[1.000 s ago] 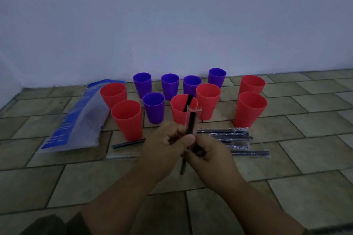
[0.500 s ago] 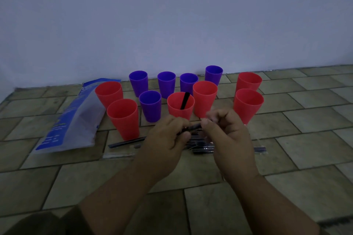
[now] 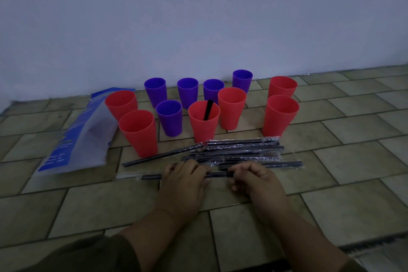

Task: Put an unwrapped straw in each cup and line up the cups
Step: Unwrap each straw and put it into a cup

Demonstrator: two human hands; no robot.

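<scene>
Head view: dim light, looking down at tiled floor [image 3: 331,139] nr a plain wall [image 3: 198,17].
Left hand [image 3: 185,179]: grip closed, knuckles up, fingers curled over a wrapped straw [image 3: 218,175]. Straw's left end + clear wrapper tail stick out past the hand to the left.
Right hand [image 3: 254,178]: grip closed too, curled fingertips pinch the same straw's right end. Short stretch of straw shows betw. the 2 hands.
Held straw position: abt level, running left-right, low over floor. Can't tell if it touches the floor.
Straw pile [image 3: 240,152]: more wrapped straws on floor just beyond the hands, in front of the cups, mostly parallel.
Stray straw [image 3: 163,155]: angled off the pile's left side, far end nr a red cup.
Red cups [image 3: 139,132]: 6, upright, scattered, not in one row.
Middle red cup [image 3: 204,126]: has an unwrapped black straw [image 3: 208,109] leaning inside.
Purple cups [image 3: 169,117]: 5, upright. 4 at back nr wall, 1 fwd betw. red ones.
Bag [image 3: 77,139]: blue/clear plastic, flat on floor, just left of the cups.
</scene>
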